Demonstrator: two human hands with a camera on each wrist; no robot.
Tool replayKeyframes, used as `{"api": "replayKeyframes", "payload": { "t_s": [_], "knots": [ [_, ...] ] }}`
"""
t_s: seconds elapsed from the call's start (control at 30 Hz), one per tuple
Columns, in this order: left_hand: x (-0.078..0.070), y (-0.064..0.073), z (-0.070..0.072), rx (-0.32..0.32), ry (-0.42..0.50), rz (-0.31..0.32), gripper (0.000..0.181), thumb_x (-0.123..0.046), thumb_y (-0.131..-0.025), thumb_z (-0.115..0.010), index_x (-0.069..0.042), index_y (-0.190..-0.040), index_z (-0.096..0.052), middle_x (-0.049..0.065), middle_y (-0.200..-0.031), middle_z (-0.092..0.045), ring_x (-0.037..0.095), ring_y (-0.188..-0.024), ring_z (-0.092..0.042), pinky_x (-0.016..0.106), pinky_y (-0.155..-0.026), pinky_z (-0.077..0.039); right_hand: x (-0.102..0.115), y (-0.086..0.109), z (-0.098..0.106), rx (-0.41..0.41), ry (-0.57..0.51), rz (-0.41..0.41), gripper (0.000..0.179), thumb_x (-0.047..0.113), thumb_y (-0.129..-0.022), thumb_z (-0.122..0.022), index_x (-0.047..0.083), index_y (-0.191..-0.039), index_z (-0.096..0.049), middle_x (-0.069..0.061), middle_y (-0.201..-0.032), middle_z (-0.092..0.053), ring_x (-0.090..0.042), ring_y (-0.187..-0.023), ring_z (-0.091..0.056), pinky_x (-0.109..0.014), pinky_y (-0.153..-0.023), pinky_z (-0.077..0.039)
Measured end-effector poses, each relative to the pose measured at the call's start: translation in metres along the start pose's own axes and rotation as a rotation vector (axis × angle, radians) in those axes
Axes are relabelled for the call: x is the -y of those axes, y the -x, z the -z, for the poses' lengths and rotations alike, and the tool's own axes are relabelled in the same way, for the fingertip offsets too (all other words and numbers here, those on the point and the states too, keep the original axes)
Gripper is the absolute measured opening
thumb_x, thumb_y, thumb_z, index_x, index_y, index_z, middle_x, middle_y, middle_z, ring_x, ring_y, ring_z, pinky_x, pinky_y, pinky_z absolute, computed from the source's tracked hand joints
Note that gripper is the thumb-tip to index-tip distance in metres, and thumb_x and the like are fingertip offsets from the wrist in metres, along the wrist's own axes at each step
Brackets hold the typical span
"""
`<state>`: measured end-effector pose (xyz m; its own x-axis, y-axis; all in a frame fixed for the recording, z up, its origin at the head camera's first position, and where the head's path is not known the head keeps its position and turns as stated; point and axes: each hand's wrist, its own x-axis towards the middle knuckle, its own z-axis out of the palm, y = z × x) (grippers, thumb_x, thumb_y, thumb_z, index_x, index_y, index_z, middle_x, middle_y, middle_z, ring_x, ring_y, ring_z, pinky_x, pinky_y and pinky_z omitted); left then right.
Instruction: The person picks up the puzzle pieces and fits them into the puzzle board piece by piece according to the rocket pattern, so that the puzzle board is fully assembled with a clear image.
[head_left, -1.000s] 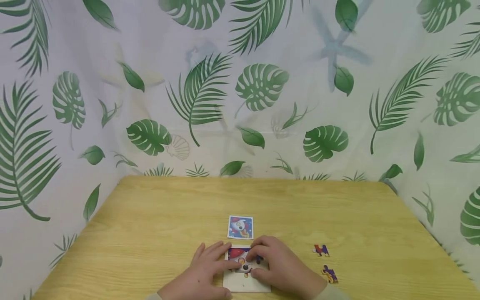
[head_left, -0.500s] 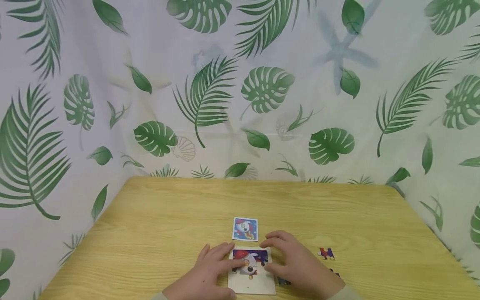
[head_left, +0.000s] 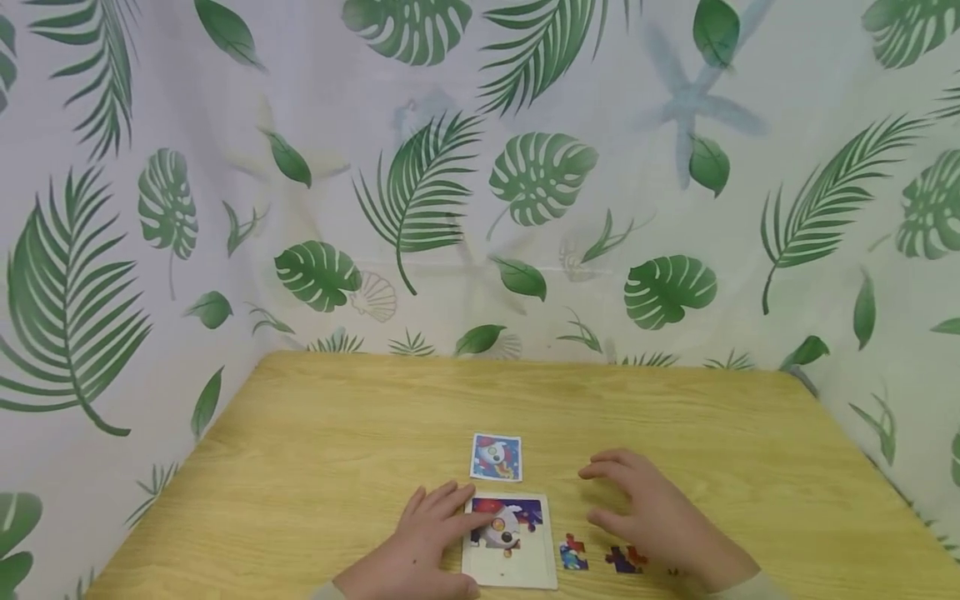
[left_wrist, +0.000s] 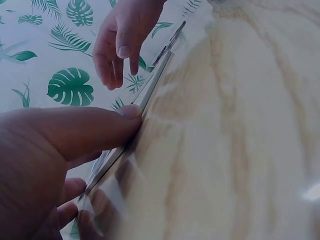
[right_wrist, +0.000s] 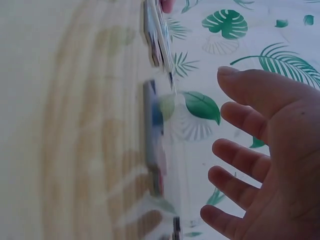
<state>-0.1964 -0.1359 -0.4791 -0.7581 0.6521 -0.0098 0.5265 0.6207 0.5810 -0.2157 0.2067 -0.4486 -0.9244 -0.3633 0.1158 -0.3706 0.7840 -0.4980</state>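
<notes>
My left hand (head_left: 429, 546) lies along the left side of a white puzzle board (head_left: 517, 572), its index finger reaching over the puzzle. In the left wrist view the thumb (left_wrist: 131, 112) touches the board's near edge. Joined pieces (head_left: 501, 527) show part of a white character with a red top on dark blue, filling the upper part of the board. Above the table to the right, my right hand (head_left: 656, 517) has its fingers spread and holds nothing. Below it lie two loose puzzle pieces, a blue-and-red one (head_left: 573, 553) and a dark purple-and-red one (head_left: 622, 559).
Beyond the board lies a small picture card (head_left: 497, 457) with a similar character. More of the loose pieces are partly hidden under the right hand. A leaf-printed curtain (head_left: 450, 292) surrounds the wood-grain table (head_left: 360, 417) at the back and sides.
My right hand has left the puzzle board and moved right, over the loose pieces. A blue-and-red piece beside the board has come into view. My left hand stays on the board.
</notes>
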Motion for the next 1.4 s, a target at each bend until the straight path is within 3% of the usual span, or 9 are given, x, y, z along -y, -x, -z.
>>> {"api": "replayKeyframes", "payload": {
  "t_s": [0.3,0.8,1.0,1.23,1.4],
  "knots": [
    [0.001,-0.003,-0.002,0.007,-0.013,0.036,0.079,-0.051,-0.083,-0.077,-0.031,-0.153,-0.046,0.007,-0.166,-0.022,0.034,-0.153,-0.014,0.069,-0.116,-0.005,-0.033,0.014,0.018,-0.002,0.011,0.035,0.046,0.041,-0.091,-0.075,0.019,-0.131,-0.066,-0.008,-0.139,-0.055,-0.036,-0.126,-0.052,-0.058,-0.098,-0.048],
    [-0.002,-0.001,0.0,0.019,-0.04,0.059,0.077,-0.052,-0.085,-0.075,-0.032,-0.153,-0.046,0.005,-0.166,-0.022,0.031,-0.153,-0.013,0.065,-0.118,-0.005,-0.079,0.042,0.038,-0.04,0.018,-0.073,0.045,0.035,-0.091,-0.076,0.014,-0.13,-0.067,-0.016,-0.134,-0.058,-0.047,-0.125,-0.051,-0.07,-0.098,-0.04],
    [0.0,0.001,-0.002,0.022,-0.041,0.041,0.077,-0.053,-0.085,-0.074,-0.029,-0.153,-0.047,0.007,-0.166,-0.023,0.032,-0.153,-0.014,0.067,-0.117,-0.005,-0.088,0.047,0.036,0.02,-0.024,-0.102,0.045,0.038,-0.091,-0.075,0.018,-0.131,-0.066,-0.015,-0.138,-0.054,-0.048,-0.128,-0.046,-0.072,-0.098,-0.038],
    [-0.001,0.002,-0.001,0.023,-0.029,0.057,0.078,-0.053,-0.085,-0.075,-0.031,-0.154,-0.045,0.005,-0.167,-0.021,0.031,-0.153,-0.012,0.066,-0.117,-0.004,-0.09,0.045,0.032,-0.015,0.064,-0.041,0.039,0.038,-0.091,-0.075,0.022,-0.127,-0.071,-0.02,-0.141,-0.052,-0.049,-0.128,-0.043,-0.073,-0.097,-0.036],
    [-0.002,0.001,0.0,0.027,-0.039,0.056,0.078,-0.054,-0.086,-0.074,-0.032,-0.154,-0.044,0.004,-0.167,-0.02,0.03,-0.153,-0.012,0.064,-0.118,-0.004,-0.09,0.046,0.03,-0.015,0.06,-0.04,0.033,0.036,-0.091,-0.076,0.024,-0.122,-0.073,-0.022,-0.141,-0.052,-0.051,-0.127,-0.043,-0.074,-0.095,-0.037]
  ]
}}
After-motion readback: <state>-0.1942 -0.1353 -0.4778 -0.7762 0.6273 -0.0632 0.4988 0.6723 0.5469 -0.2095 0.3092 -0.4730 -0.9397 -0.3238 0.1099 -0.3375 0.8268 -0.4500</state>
